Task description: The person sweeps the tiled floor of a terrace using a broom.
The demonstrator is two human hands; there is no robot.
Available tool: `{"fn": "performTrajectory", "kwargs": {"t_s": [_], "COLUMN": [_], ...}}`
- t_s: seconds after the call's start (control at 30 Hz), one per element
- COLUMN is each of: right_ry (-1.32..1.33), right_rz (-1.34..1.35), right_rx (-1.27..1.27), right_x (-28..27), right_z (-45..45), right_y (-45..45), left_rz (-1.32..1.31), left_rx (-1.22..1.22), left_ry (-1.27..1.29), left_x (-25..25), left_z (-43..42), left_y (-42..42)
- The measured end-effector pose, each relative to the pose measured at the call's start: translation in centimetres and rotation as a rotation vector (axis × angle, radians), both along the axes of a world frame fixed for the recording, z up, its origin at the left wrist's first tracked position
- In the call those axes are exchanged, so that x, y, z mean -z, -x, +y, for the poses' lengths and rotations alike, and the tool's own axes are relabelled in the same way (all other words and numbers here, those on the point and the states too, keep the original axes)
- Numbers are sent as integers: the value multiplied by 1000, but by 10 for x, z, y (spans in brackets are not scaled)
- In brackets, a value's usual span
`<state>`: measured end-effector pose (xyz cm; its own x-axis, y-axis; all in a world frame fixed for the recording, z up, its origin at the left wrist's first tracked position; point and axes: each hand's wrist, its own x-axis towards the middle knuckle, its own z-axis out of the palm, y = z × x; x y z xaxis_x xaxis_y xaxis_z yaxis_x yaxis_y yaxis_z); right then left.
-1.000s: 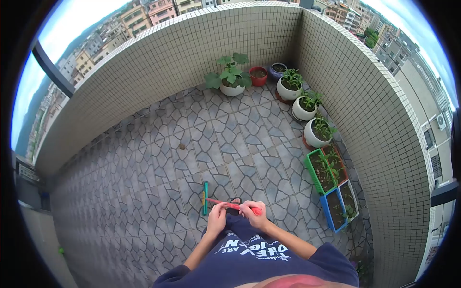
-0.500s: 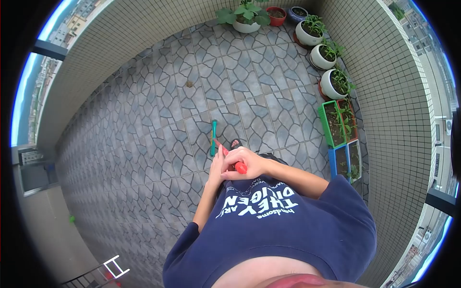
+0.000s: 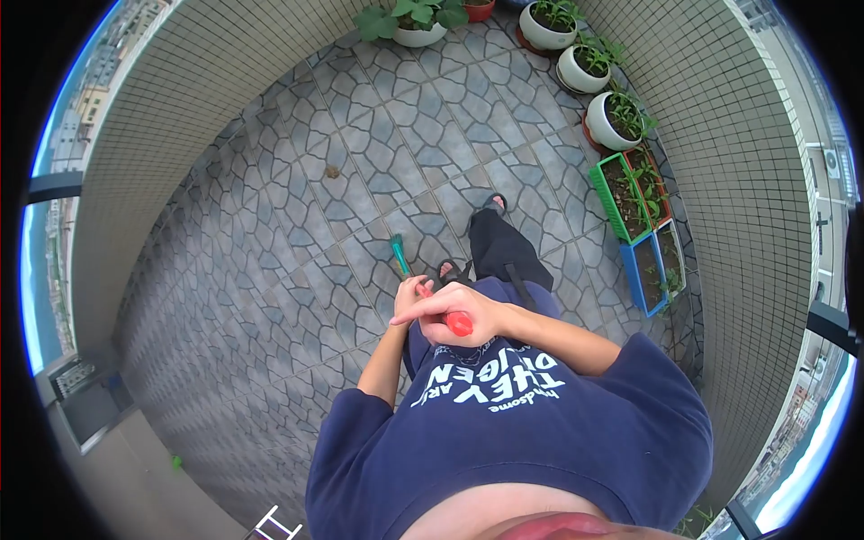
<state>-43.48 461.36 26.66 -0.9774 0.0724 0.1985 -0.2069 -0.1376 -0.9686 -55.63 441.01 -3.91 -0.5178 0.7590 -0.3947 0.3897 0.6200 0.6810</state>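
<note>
A long-handled tool with a red handle (image 3: 460, 324) and a green head (image 3: 399, 254) is held in front of my dark blue shirt. My left hand (image 3: 412, 294) is wrapped round the handle farther down, nearer the head. Closer to my body, my right hand (image 3: 463, 312) grips the handle near its rounded red end, its index finger stretched toward my left hand. The green head is near the tiled floor beside my sandalled foot (image 3: 447, 271); whether it touches the floor I cannot tell.
White plant pots (image 3: 615, 121) line the right wall, followed by a green planter (image 3: 619, 196) and a blue planter (image 3: 644, 275). A leafy plant (image 3: 418, 13) stands by the far wall. A small brown clump (image 3: 332, 171) lies on the floor (image 3: 297, 216).
The view has tilted down and turned. One foot has come forward to the right. The green head has swung from side-on to a narrower angle, and my hands have drawn together on the handle.
</note>
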Motion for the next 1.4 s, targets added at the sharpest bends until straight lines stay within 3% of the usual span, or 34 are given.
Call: {"fn": "performTrajectory", "kwargs": {"t_s": [0.07, 0.17, 0.27, 0.3, 0.4, 0.43, 0.5, 0.63, 0.87, 1.03, 1.13, 1.3, 1.4], "right_ry": [73, 115, 102, 53, -34, -163, -171, 96, -193, -306, -340, -369, -423], "right_rz": [9, -26, 17, 104, 200, 291, 416, 580, 363, 259, 160, -84, -75], "right_rx": [8, 7, -33, -21, -8, 67, 135, 217, 541, 828, 921, 955, 1017], "right_x": [7, 12, 14, 22, -9, -14, -33, -58, -68, -53, -37, -33, -24], "right_z": [29, 95, 162, 178, 253, 274, 319, 388, 513, 591, 647, 739, 785], "right_y": [11, 35, 62, 73, 82, 86, 94, 101, 76, 98, 128, 197, 228], "left_rz": [-75, -16, 64, -18, -69, 5, 24, 101, 18, -171, -132, -53, 52], "left_rx": [-6, 215, 187, 170, 172, 255, 280, 443, 414, 463, 513, 778, 958], "left_ry": [80, 34, 120, 141, 414, 317, 95, 31, -191, -371, -458, -358, -370], "left_x": [1, 48, -29, -56, -115, -103, -65, -90, -69, -37, -16, -5, 2], "left_z": [24, 52, 118, 146, 238, 250, 283, 403, 625, 786, 880, 1019, 1086], "left_y": [12, 40, 58, 68, 91, 99, 120, 146, 155, 172, 192, 261, 297]}}
